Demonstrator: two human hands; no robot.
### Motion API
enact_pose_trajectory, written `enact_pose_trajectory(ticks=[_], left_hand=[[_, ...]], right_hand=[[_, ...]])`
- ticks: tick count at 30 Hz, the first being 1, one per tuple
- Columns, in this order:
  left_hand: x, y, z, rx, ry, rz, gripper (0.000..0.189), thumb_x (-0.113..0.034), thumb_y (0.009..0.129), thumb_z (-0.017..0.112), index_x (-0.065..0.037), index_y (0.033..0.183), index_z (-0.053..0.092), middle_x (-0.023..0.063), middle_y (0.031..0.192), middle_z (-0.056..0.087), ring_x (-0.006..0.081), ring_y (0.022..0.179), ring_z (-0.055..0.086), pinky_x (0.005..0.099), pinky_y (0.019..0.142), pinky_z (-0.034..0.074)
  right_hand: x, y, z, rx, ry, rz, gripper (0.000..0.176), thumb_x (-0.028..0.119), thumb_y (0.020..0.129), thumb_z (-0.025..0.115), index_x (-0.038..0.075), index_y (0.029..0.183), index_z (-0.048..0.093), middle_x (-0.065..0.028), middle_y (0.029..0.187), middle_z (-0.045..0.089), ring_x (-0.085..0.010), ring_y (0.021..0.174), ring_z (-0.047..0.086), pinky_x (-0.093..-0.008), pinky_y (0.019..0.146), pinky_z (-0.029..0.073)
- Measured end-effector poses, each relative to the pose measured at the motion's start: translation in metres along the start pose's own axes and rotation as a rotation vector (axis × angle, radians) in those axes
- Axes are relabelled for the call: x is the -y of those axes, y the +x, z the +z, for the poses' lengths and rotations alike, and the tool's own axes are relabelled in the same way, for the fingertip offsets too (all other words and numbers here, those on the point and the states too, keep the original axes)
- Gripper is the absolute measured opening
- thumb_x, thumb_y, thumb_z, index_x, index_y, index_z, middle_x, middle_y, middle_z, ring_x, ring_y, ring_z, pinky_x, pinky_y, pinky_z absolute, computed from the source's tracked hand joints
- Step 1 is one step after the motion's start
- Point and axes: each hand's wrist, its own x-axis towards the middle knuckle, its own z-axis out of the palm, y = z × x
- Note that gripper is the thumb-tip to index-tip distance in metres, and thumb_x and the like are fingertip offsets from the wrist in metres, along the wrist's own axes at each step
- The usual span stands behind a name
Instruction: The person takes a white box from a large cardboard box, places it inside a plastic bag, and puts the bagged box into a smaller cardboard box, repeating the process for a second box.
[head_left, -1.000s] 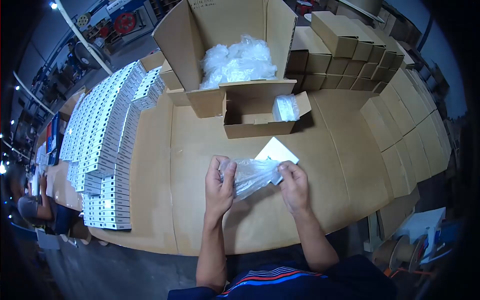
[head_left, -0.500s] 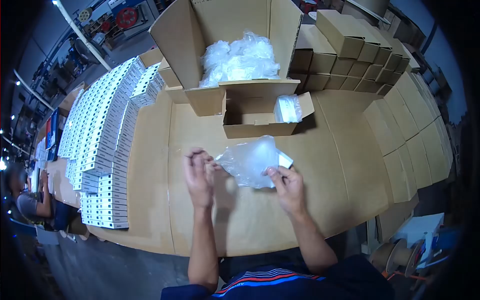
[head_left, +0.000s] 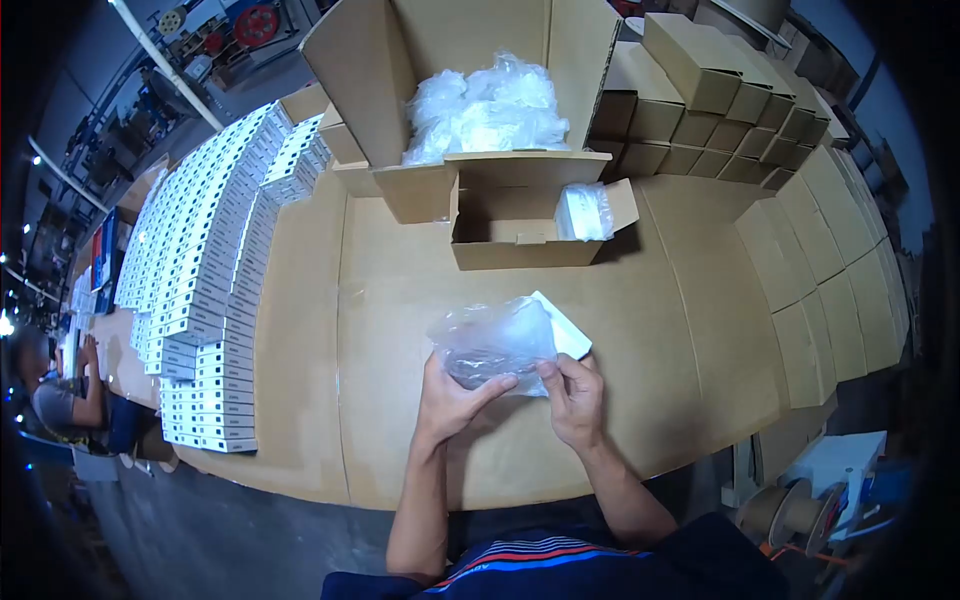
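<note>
A clear plastic bag [head_left: 490, 335] is stretched between my two hands above the cardboard-covered table. My left hand [head_left: 450, 400] grips its lower left part, thumb on top. At the bag's right side my right hand [head_left: 573, 400] pinches the edge together with a small white box [head_left: 563, 328], whose corner sticks out beyond the plastic. How much of the white box lies inside the bag is hard to tell. Beyond my hands stands an open brown carton [head_left: 525, 256], with a plastic-wrapped white box [head_left: 584, 213] at its right end.
A large open carton [head_left: 355, 85] full of crumpled plastic bags [head_left: 490, 110] stands behind. White boxes [head_left: 215, 240] are stacked at left, brown cartons [head_left: 700, 100] at back right and more cartons [head_left: 830, 270] at right. Another person [head_left: 75, 400] sits at far left.
My left hand has moved right and down and closed on the bag, where it was apart before. The bag and white box have shifted slightly downward, with more of the white box showing.
</note>
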Motion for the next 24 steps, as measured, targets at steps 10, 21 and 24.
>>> enact_pose_trajectory(ticks=[10,21,24], left_hand=[[-0.006,-0.011,-0.012,0.119,0.434,0.055,0.045,-0.009,0.074,0.093,0.0,0.106,0.063,0.0081,0.093,0.072,0.0159,0.091,0.072,0.0312,0.079,0.058],[-0.003,-0.012,-0.007,0.171,0.429,0.056,0.042,-0.01,0.075,0.091,0.001,0.105,0.065,0.0136,0.095,0.076,0.0236,0.092,0.076,0.0349,0.08,0.06],[-0.001,-0.013,-0.009,0.142,0.362,0.031,0.044,-0.01,0.075,0.091,0.002,0.107,0.064,0.0145,0.096,0.077,0.0223,0.092,0.076,0.0348,0.08,0.059]], right_hand=[[0.053,0.075,-0.049,-0.059,0.302,-0.231,0.06,-0.003,0.099,0.059,-0.003,0.151,0.03,-0.0164,0.121,0.06,-0.0165,0.112,0.059,-0.0304,0.097,0.048],[0.071,0.089,-0.019,0.28,0.482,-0.296,0.038,-0.002,0.092,0.075,0.003,0.113,0.044,-0.0106,0.112,0.058,-0.0128,0.101,0.062,-0.0281,0.085,0.057],[0.063,0.093,-0.025,0.312,0.466,-0.31,0.036,-0.003,0.092,0.074,0.004,0.113,0.045,-0.0105,0.112,0.058,-0.0123,0.1,0.06,-0.0275,0.085,0.056]])
